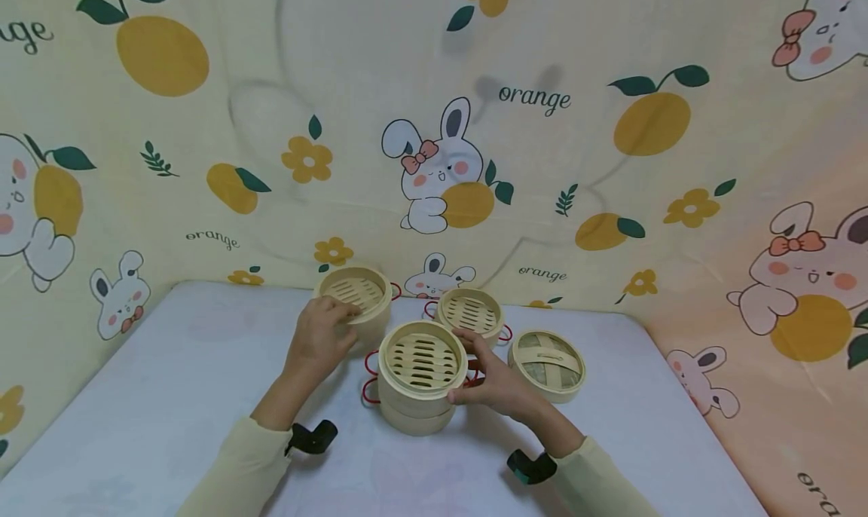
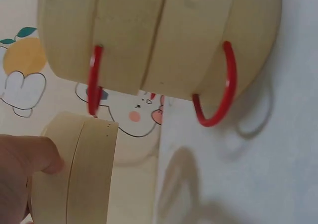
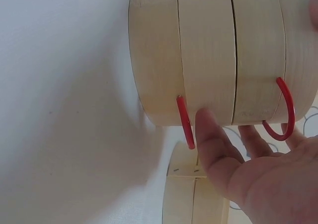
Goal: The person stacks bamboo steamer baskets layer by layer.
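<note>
A stack of two round bamboo steamer baskets (image 1: 422,385) stands at the front middle, slatted floor facing up, red loop handles on its sides. My right hand (image 1: 498,381) grips this stack from the right, thumb toward the front and fingers spread along the wall; in the right wrist view a fingertip lies beside a red handle (image 3: 185,122). Behind and to the left, my left hand (image 1: 322,340) holds another bamboo steamer basket (image 1: 369,325) by its near-left rim. The left wrist view has that basket (image 2: 92,169) raised above the table, thumb against its wall.
Behind the front stack stands a further bamboo steamer basket (image 1: 469,311) with red handles. To the right lies a woven bamboo steamer lid (image 1: 548,362). White cloth covers the table (image 1: 203,366); a printed backdrop (image 1: 339,215) rises at its far edge.
</note>
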Tool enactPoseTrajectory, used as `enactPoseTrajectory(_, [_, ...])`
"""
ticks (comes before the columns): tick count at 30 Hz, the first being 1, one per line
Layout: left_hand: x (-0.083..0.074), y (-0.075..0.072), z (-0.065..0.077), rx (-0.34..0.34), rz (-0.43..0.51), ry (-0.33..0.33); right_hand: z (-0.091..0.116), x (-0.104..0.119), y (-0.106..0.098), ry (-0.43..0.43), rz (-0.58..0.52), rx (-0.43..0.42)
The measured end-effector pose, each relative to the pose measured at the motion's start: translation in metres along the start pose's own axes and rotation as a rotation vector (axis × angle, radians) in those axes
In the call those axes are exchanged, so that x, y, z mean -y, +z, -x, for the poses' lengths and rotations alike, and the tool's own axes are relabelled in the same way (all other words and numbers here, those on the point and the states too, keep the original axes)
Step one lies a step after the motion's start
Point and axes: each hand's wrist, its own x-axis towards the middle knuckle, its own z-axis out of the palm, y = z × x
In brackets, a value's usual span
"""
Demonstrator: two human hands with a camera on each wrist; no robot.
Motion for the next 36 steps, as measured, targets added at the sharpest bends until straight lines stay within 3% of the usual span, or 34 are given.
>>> enactPoseTrajectory(14, [-0.015,-0.015,0.003,-0.059,0.011,0.063,0.001,0.000,0.000,0.006,0.012,-0.001])
enactPoseTrajectory(24, [-0.023,-0.023,0.006,-0.134,0.079,0.112,-0.001,0.000,0.000,0.013,0.011,0.000])
enactPoseTrajectory(36, [-0.050,-0.040,0.010,-0.085,0.102,0.129,-0.001,-0.002,-0.001,-0.012,0.010,-0.001])
